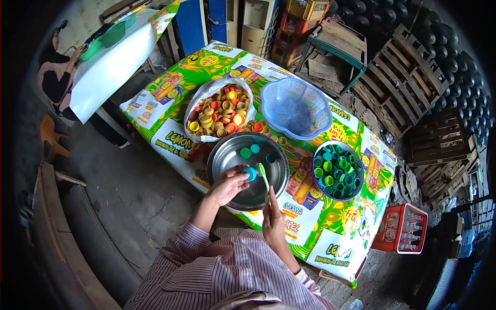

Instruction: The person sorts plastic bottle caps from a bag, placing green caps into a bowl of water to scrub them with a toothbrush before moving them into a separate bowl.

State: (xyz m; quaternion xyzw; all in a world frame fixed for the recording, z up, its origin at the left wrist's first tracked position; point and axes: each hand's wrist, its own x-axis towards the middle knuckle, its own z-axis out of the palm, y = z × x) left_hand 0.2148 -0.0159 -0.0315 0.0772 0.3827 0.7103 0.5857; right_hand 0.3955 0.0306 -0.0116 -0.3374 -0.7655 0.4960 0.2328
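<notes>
Between the fingertips of my left hand point(229, 185) is a blue-green bottle cap point(250, 174), held over a steel basin point(216, 164). My right hand point(273, 219) grips the handle of a toothbrush point(264, 175), whose green head points up beside the cap. A small gap seems to separate brush and cap. Inside the basin lie a few green caps point(245, 153). To the right stands a bowl point(356, 193) full of green caps. Beyond the basin sits a white sack point(191, 111) of yellow, brown and red caps.
An empty-looking blue plastic basket point(297, 108) stands behind the basin on the table's printed cover point(325, 243). A red crate point(400, 228) with bottles is on the floor at right, near wooden pallets point(398, 82). Another person point(57, 77) sits at a white-covered table point(116, 64).
</notes>
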